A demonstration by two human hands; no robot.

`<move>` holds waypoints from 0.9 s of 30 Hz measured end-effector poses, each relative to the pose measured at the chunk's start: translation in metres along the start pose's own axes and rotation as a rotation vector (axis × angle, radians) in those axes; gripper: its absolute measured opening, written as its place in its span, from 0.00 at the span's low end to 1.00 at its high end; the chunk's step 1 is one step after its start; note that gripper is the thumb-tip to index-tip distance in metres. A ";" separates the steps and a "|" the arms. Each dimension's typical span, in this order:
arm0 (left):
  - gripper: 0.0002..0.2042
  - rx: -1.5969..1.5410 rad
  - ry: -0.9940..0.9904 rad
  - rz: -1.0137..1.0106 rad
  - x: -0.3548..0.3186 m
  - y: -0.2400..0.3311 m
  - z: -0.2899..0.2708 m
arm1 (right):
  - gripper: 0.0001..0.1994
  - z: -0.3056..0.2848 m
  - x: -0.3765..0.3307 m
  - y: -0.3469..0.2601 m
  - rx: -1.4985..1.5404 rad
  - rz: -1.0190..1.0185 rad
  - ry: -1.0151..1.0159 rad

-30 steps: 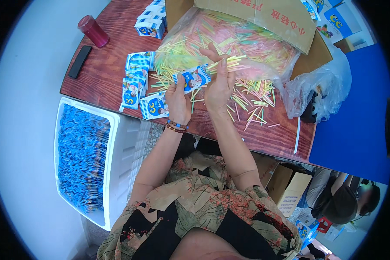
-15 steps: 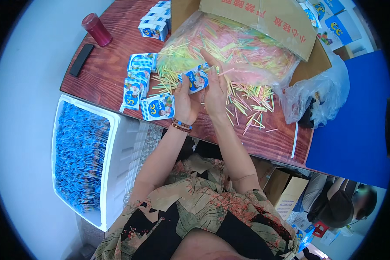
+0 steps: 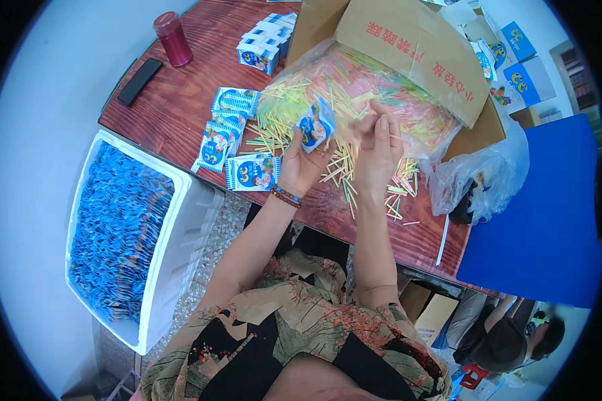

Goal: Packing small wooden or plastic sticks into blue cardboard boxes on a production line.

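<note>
Hands raised: left hand (image 3: 302, 167) pinches packet (image 3: 314, 125).

Bright, even daylight; shadows soft and faint. Mild sheen on dark red wooden tabletop (image 3: 180, 100). Heavy fisheye bending, black vignette at rim. Slight motion blur on right hand (image 3: 378, 148); centre otherwise sharp.
</note>
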State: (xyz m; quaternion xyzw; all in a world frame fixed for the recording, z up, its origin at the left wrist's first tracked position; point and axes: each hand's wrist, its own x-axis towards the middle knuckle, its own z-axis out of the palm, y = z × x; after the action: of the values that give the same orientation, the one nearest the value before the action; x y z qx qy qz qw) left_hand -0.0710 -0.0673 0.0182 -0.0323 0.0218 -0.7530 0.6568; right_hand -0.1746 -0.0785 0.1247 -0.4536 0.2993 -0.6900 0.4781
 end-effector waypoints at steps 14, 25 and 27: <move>0.13 0.469 0.132 0.327 -0.036 0.032 0.032 | 0.10 0.018 -0.026 0.059 -0.268 0.403 -0.183; 0.25 1.898 0.584 0.980 -0.102 0.158 -0.013 | 0.13 0.113 -0.063 0.161 -0.360 0.378 -0.474; 0.28 2.058 0.566 0.807 -0.095 0.157 -0.014 | 0.14 0.108 -0.059 0.164 -0.552 0.337 -0.538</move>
State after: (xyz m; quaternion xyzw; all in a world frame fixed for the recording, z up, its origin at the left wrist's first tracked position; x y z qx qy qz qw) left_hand 0.0956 0.0051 -0.0090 0.7018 -0.4499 -0.1278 0.5374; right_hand -0.0048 -0.0815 0.0098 -0.6733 0.4076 -0.3530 0.5059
